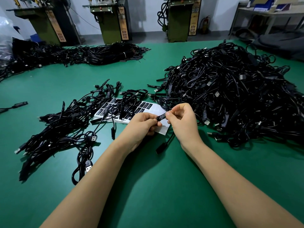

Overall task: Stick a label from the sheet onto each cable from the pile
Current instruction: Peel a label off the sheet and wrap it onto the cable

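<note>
Both hands hold one black cable just above the green table [148,186]. My left hand [144,123] pinches the cable's small black controller block [160,118] at its left end. My right hand [181,119] pinches the block's right end, where a black label with white print lies on it. The cable's tail and connector [162,148] hang down between my wrists. The label sheet [144,106], white with rows of black labels, lies behind my hands, partly under loose cables. A big pile of black cables [230,96] fills the right side.
A smaller heap of black cables [57,132] lies left of the sheet. More bundled cables [98,53] stretch along the table's far edge. One stray cable end [18,105] sits at the far left. Green machines [113,20] stand beyond the table.
</note>
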The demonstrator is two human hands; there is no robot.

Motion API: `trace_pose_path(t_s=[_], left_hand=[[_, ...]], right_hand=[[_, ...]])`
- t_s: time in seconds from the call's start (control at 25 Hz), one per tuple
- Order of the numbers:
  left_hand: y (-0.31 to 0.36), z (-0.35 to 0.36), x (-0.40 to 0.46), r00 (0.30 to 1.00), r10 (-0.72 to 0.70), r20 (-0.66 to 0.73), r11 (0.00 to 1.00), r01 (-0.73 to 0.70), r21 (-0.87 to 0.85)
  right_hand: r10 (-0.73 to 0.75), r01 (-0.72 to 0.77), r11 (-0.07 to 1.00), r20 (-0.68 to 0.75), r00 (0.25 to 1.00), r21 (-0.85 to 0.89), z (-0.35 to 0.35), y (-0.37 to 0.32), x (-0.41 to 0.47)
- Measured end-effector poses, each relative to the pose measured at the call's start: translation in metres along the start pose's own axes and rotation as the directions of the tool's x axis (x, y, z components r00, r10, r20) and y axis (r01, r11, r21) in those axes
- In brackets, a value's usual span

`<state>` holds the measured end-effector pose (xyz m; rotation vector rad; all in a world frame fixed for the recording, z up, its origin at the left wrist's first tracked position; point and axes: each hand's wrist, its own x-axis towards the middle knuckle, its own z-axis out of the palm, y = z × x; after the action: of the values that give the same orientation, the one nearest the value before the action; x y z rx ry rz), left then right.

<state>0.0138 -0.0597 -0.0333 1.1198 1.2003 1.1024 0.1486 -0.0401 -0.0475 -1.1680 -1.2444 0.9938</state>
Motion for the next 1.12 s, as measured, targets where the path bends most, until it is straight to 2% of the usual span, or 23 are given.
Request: trace_pose_path(t_s=[0.44, 0.96, 1.12], left_hand=[[-0.0017, 0.0032, 0.002, 0.996, 0.004, -0.089, 0.996, 0.004, 0.094], [-0.0021, 0.0037, 0.0033, 0.991, -0.021, -0.135, 0.995, 0.034, 0.096], [-0.004, 0.0028, 0.0028, 0.991, 0.011, -0.131, 0.978, 0.016, 0.207]], right_hand=[[-0.008, 0.008, 1.0, 0.0, 1.0, -0.029, 0.0041, 0.0013, -0.001], [0.03, -0.029, 1.0, -0.022, 0.999, 0.009, 0.0071, -0.0003, -0.0033], [0.031, -0.031, 0.999, -0.014, 0.999, 0.013, 0.0079, -0.0015, -0.004]])
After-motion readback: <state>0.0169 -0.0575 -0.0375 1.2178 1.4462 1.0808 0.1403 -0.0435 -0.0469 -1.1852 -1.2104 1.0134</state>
